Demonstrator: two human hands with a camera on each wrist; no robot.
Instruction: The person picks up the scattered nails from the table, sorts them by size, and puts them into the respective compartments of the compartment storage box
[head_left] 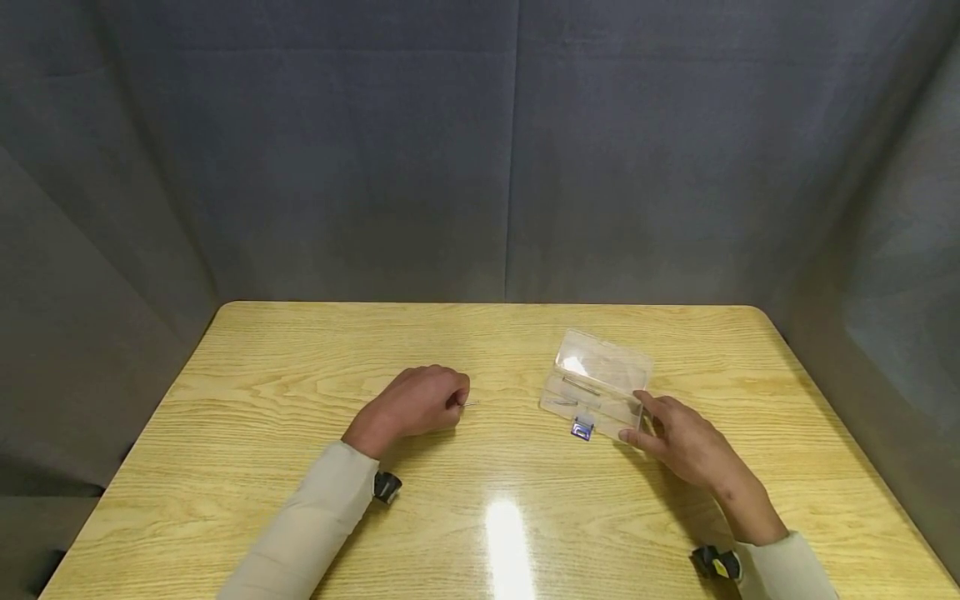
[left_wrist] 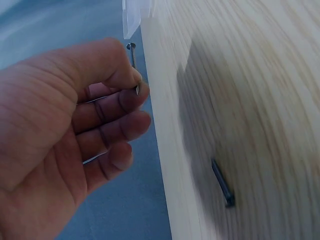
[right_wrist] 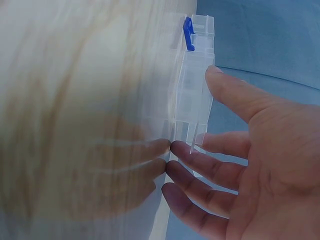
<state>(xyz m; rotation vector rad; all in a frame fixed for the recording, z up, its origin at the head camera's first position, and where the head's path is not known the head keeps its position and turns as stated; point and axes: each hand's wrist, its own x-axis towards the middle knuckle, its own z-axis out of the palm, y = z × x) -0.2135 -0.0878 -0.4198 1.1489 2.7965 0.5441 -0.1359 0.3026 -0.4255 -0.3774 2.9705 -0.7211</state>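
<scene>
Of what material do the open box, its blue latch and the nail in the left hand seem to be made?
The box: probably clear plastic, glossy; light glares off its lid. The blue latch: likely plastic too, judging by its solid, even colour. The nail: apparently metal, smooth, with a greyish shine; which metal, I cannot tell.

The head camera looks forward and down across the tabletop; wrist cameras closely face the left hand and right hand. Head and right wrist views share the clear box.
</scene>
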